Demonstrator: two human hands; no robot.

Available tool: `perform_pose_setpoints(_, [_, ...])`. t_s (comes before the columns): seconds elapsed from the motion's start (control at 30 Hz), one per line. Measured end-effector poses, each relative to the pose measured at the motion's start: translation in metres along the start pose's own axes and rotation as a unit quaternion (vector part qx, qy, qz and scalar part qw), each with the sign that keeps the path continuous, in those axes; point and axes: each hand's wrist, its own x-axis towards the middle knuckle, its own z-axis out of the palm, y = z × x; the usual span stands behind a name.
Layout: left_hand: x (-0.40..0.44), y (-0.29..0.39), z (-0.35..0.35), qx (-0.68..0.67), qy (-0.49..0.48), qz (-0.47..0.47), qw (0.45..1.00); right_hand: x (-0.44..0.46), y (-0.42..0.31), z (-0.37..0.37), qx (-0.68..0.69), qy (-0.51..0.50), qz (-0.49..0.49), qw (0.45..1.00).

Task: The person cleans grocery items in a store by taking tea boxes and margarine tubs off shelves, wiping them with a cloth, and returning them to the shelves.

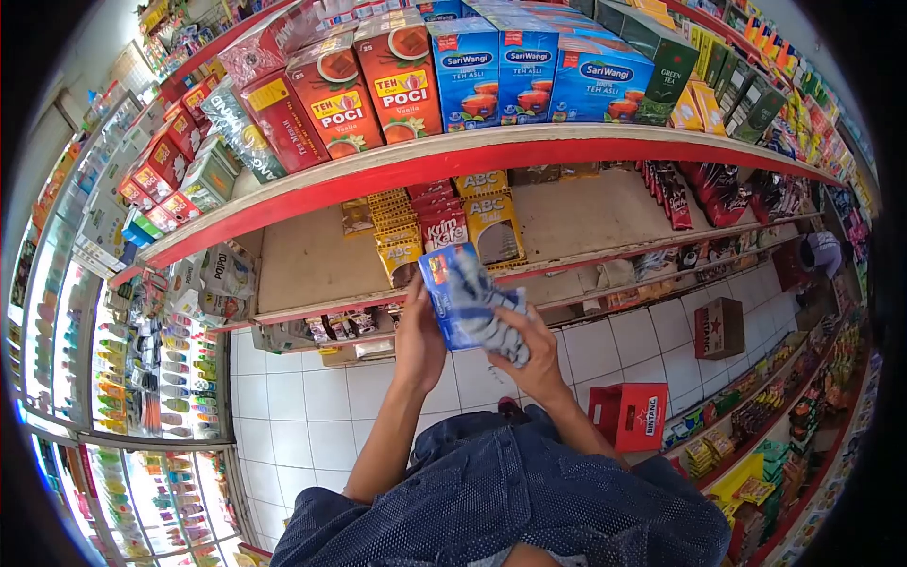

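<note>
My left hand (419, 342) is closed around the left side of a blue box (444, 267) with a red-and-yellow label, in front of the shelves. Its print is too blurred to read. In my right hand (535, 352) is a bunched grey-and-blue striped cloth (507, 340), which lies against the front of the box and hides part of it. Just beyond my hands, ABC coffee sachets (494, 230) and Krim Kafe packs (444, 230) sit on the middle shelf (307, 269).
Above, a red-edged shelf (472, 154) holds blue SariWangi boxes (602, 80) and Teh Poci boxes (398, 80). On the tiled floor stand a red Bintang crate (644, 416) and a brown carton (720, 329). Lit drink coolers (170, 378) line the left; another person (822, 252) is far right.
</note>
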Motion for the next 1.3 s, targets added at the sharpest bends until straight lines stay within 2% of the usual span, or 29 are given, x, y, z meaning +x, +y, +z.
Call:
perform_pose_setpoints(0.03, [-0.006, 0.005, -0.005, -0.092, -0.010, -0.113, 0.989, 0.004, -0.009, 0.000, -0.059, -0.006, -0.106, 0.993])
perform_pose_setpoints(0.07, [-0.008, -0.003, -0.011, -0.090, -0.011, -0.113, 0.989, 0.007, -0.015, 0.001, -0.116, -0.011, -0.212, 0.970])
perform_pose_setpoints(0.13, [-0.003, -0.036, -0.036, -0.061, -0.013, -0.083, 0.995, 0.005, -0.015, 0.002, -0.107, 0.004, -0.219, 0.970])
perform_pose_setpoints(0.17, [0.006, -0.052, -0.054, -0.055, -0.043, -0.071, 0.995, 0.004, -0.012, -0.002, -0.060, -0.012, -0.182, 0.981])
perform_pose_setpoints(0.2, [0.007, -0.041, -0.040, -0.053, -0.046, -0.069, 0.995, 0.003, -0.008, -0.006, -0.013, -0.028, -0.145, 0.989])
perform_pose_setpoints(0.23, [0.004, -0.023, -0.016, -0.010, -0.006, -0.046, 0.999, -0.001, 0.001, -0.007, 0.039, 0.004, -0.097, 0.995])
perform_pose_setpoints(0.27, [0.002, -0.012, -0.003, 0.031, 0.035, -0.023, 0.999, -0.004, 0.006, -0.003, 0.039, 0.004, -0.099, 0.994])
perform_pose_setpoints(0.3, [0.003, -0.012, -0.007, -0.015, 0.017, -0.033, 0.999, -0.005, 0.010, 0.002, 0.243, 0.074, 0.063, 0.965])
perform_pose_setpoints(0.33, [0.004, -0.013, -0.007, -0.015, 0.016, -0.029, 0.999, -0.004, 0.016, 0.006, 0.430, 0.136, 0.221, 0.865])
perform_pose_setpoints(0.37, [0.004, -0.014, -0.005, -0.014, 0.008, 0.033, 0.999, -0.002, 0.024, 0.008, 0.495, 0.128, 0.238, 0.826])
perform_pose_setpoints(0.4, [0.004, -0.015, -0.002, -0.012, 0.000, 0.094, 0.995, -0.003, 0.028, 0.010, 0.495, 0.125, 0.237, 0.826])
perform_pose_setpoints(0.43, [0.005, -0.020, -0.003, -0.008, 0.003, 0.137, 0.991, -0.006, 0.030, 0.013, 0.549, 0.088, 0.305, 0.773])
perform_pose_setpoints(0.47, [0.007, -0.026, -0.005, -0.009, 0.002, 0.140, 0.990, -0.009, 0.032, 0.016, 0.595, 0.051, 0.370, 0.712])
perform_pose_setpoints(0.5, [0.006, -0.033, -0.008, 0.083, 0.019, 0.156, 0.984, -0.014, 0.033, 0.021, 0.591, 0.015, 0.399, 0.701])
perform_pose_setpoints(0.53, [0.005, -0.037, -0.010, 0.175, 0.036, 0.170, 0.969, -0.017, 0.032, 0.024, 0.591, 0.015, 0.397, 0.702])
perform_pose_setpoints(0.6, [0.007, -0.027, -0.016, 0.206, 0.010, 0.160, 0.965, -0.014, 0.031, 0.028, 0.551, 0.057, 0.388, 0.736])
perform_pose_setpoints(0.67, [0.010, -0.008, -0.013, 0.351, -0.058, 0.180, 0.917, -0.005, 0.035, 0.019, 0.545, 0.070, 0.361, 0.754])
perform_pose_setpoints(0.7, [0.007, 0.013, -0.001, 0.416, -0.086, 0.162, 0.891, -0.001, 0.034, 0.012, 0.512, 0.086, 0.304, 0.799])
perform_pose_setpoints(0.73, [0.003, 0.031, 0.011, 0.416, -0.085, 0.168, 0.890, 0.003, 0.033, 0.005, 0.477, 0.100, 0.244, 0.839])
perform_pose_setpoints(0.8, [0.002, 0.057, 0.026, 0.457, -0.144, 0.154, 0.864, 0.010, 0.030, -0.009, 0.482, 0.114, 0.237, 0.836])
perform_pose_setpoints(0.83, [0.008, 0.065, 0.024, 0.547, -0.157, 0.231, 0.789, 0.013, 0.028, -0.018, 0.487, 0.132, 0.235, 0.831])
perform_pose_setpoints(0.87, [0.010, 0.077, 0.029, 0.545, -0.156, 0.238, 0.789, 0.015, 0.026, -0.028, 0.490, 0.150, 0.232, 0.827])
perform_pose_setpoints(0.93, [0.007, 0.119, 0.060, 0.468, -0.196, 0.138, 0.851, 0.019, 0.028, -0.047, 0.491, 0.111, 0.217, 0.836])
perform_pose_setpoints(1.0, [0.012, 0.155, 0.084, 0.489, -0.209, 0.271, 0.802, 0.020, 0.043, -0.052, 0.445, 0.133, 0.198, 0.863])
perform_pose_setpoints(1.07, [0.026, 0.188, 0.113, 0.457, -0.198, 0.348, 0.794, 0.020, 0.052, -0.054, 0.440, 0.138, 0.201, 0.864])
perform_pose_setpoints(1.13, [0.037, 0.226, 0.157, 0.481, -0.205, 0.413, 0.746, 0.018, 0.058, -0.057, 0.431, 0.143, 0.203, 0.868])
perform_pose_setpoints(1.23, [0.072, 0.263, 0.190, 0.475, -0.235, 0.406, 0.745, 0.007, 0.068, -0.053, 0.410, 0.122, 0.210, 0.879])
perform_pose_setpoints(1.3, [0.096, 0.283, 0.206, 0.566, -0.230, 0.461, 0.644, -0.003, 0.072, -0.050, 0.365, 0.128, 0.218, 0.896])
